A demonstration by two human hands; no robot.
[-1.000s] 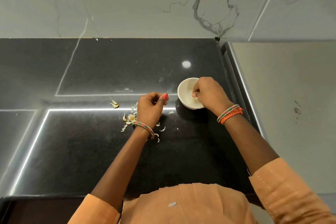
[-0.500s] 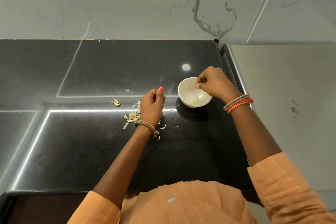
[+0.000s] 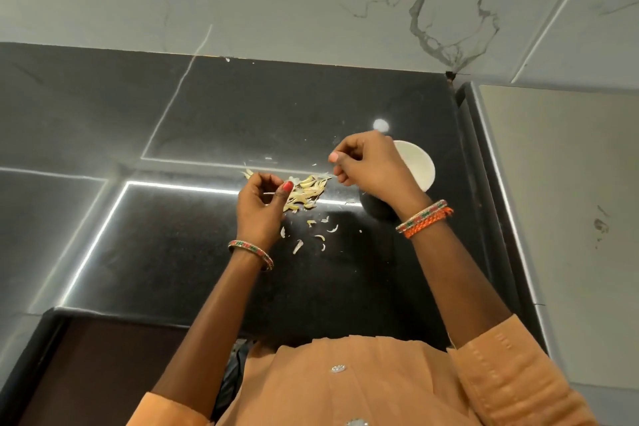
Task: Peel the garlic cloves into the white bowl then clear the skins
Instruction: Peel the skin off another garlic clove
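A small white bowl (image 3: 416, 164) stands on the black counter, half hidden behind my right hand (image 3: 370, 169). That hand hovers left of the bowl with curled fingers; whether it pinches anything I cannot tell. My left hand (image 3: 261, 207) is curled and pinches a thin pale sliver of garlic skin between thumb and finger. Between the two hands lies a heap of yellowish garlic skins (image 3: 306, 194). More loose skin flakes (image 3: 318, 235) are scattered nearer to me. The bowl's contents are hidden.
The glossy black counter (image 3: 173, 235) ends in a front edge close to my body. A raised black ledge (image 3: 491, 183) borders it on the right, with a beige surface (image 3: 567, 201) beyond. A marble wall (image 3: 311, 0) stands at the back.
My right hand has left the bowl and moved left toward the skin heap. My left hand stays over the skins, pinching a sliver. The camera view has shifted closer.
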